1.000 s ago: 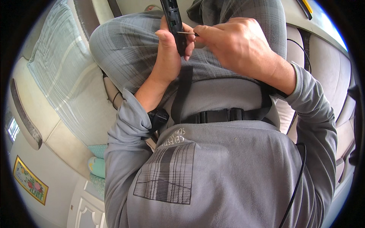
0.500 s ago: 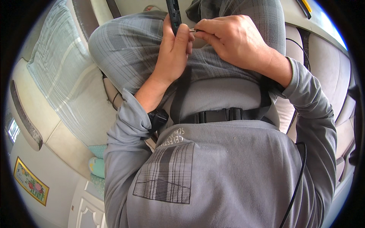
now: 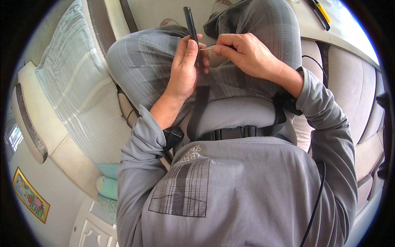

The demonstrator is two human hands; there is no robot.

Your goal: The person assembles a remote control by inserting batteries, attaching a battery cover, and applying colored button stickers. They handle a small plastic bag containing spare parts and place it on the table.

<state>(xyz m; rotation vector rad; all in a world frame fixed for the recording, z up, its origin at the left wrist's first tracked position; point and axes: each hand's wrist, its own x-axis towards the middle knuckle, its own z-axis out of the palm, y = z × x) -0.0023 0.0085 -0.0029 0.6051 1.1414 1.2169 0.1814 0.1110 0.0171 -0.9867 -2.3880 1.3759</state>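
My left hand (image 3: pixel 181 78) is closed around a slim dark bar-shaped object (image 3: pixel 190 24), which stands up past my fingers and shows a narrow black side. My thumb lies along its near side. Just to the right, my right hand (image 3: pixel 252 57) pinches a thin tool with a metal shaft (image 3: pixel 206 48), like a small screwdriver. Its shaft points left and its tip meets the dark object's side beside my left fingers. Most of the tool's handle is covered by my right fingers. Both hands are held above my lap.
A pale table (image 3: pixel 349 31) at the upper right carries a yellow-and-black tool (image 3: pixel 321 13). My plaid-trousered knees (image 3: pixel 135 53) flank the hands. A light sofa (image 3: pixel 349 94) surrounds me, with a pale blue cover (image 3: pixel 78 82) on the left. A thin black cable (image 3: pixel 319 61) lies on the right.
The dark object has turned in my left hand, so a slimmer side faces me. Both hands sit slightly lower in view. More of the tool's metal shaft shows. The whole view has shifted a little.
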